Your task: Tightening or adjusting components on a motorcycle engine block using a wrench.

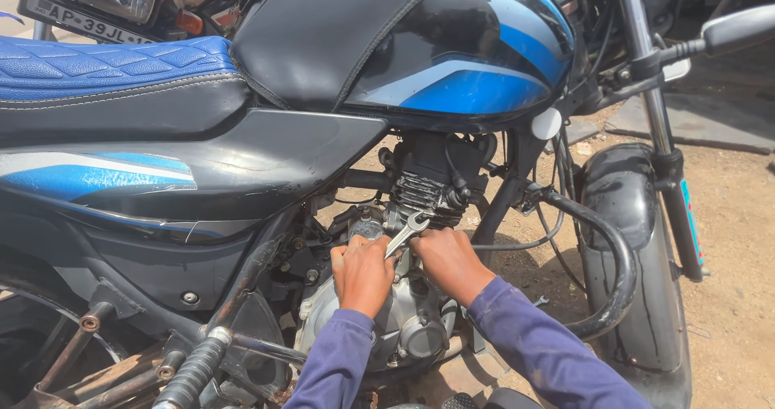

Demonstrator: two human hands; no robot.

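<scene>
A black and blue motorcycle fills the view, with its engine (420, 320) low in the middle. My left hand (363, 273) is shut on a silver open-ended spanner (408, 230), whose jaw points up towards the finned cylinder (426, 191). My right hand (449, 262) sits just right of it, fingers curled against the engine top, touching the spanner's shaft area. What the right fingers grip is hidden behind the hand. Both arms wear purple sleeves.
The fuel tank (452, 46) and blue quilted seat (105, 62) hang over the engine. A black crash guard bar (617, 272) curves right of my hands, before the front wheel (646, 239). A footpeg (190, 373) juts out lower left. Sandy ground (735, 239) lies to the right.
</scene>
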